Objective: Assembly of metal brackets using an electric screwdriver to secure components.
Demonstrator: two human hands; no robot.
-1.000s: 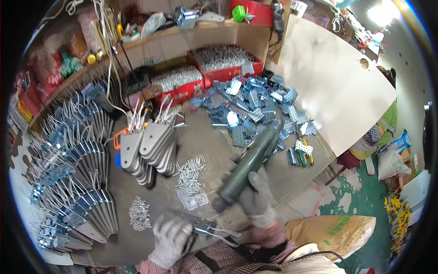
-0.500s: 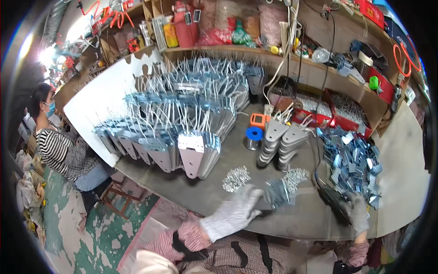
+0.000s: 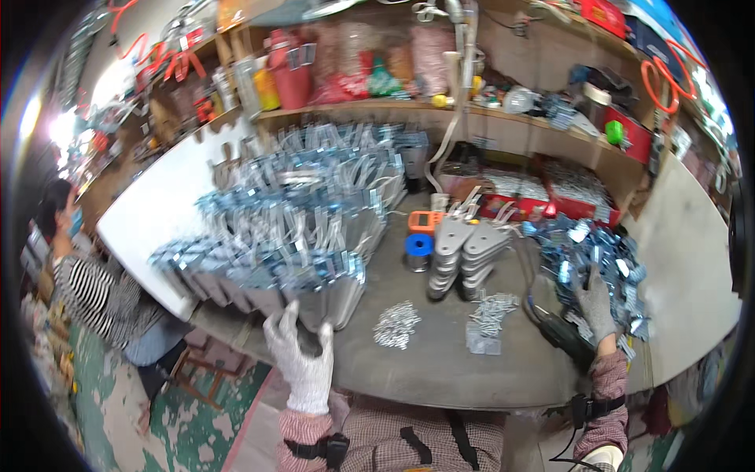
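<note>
My left hand point(image 3: 303, 358), in a pale knit glove, is held with fingers and thumb spread at the front of the stacked grey tapered plates point(image 3: 342, 303). Blue metal brackets and white wire leads top these plates. The fingertips are close to the lowest ends of the front row; contact cannot be made out. At the right, my gloved right hand point(image 3: 598, 308) reaches over a heap of small blue metal brackets point(image 3: 621, 271), its fingers stretched into the pieces and slightly blurred. Beside it lies a black corded hand tool point(image 3: 562, 334).
Small silver parts point(image 3: 396, 324) and a pile of screws point(image 3: 494, 313) lie mid-table, with flat plates point(image 3: 481, 341) below. Behind stand two plate stacks point(image 3: 452, 244), a blue-flanged spool point(image 3: 418, 250), an orange device point(image 3: 423, 222) and red trays point(image 3: 582, 189). A person point(image 3: 86, 275) sits left.
My left hand has moved left from near the screws to the plate stacks. My right hand has moved up from the tool's side into the blue brackets. The view has shifted slightly.
</note>
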